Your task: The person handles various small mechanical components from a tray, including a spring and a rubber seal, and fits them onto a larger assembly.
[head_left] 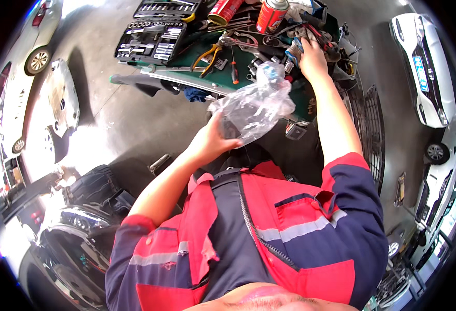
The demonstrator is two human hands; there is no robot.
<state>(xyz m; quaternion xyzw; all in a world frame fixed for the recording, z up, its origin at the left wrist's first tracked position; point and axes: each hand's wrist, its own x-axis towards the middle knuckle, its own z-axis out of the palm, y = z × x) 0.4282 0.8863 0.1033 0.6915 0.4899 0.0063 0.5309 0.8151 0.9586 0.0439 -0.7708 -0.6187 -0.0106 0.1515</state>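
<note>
Plastic, clear and crumpled, forms the loose bag [254,111] that the left hand [212,137] holds by its near left edge. From that hand the bag lies forward and rightward, its long axis slanting toward the right hand [313,59], which is farther from its middle. The right hand reaches over the green-topped bench [303,98] beside a blue-and-white object [292,51]; whether it grips anything, I cannot tell. The bag's contents are unclear. An open black case [150,42] holds silver sockets [164,51].
</note>
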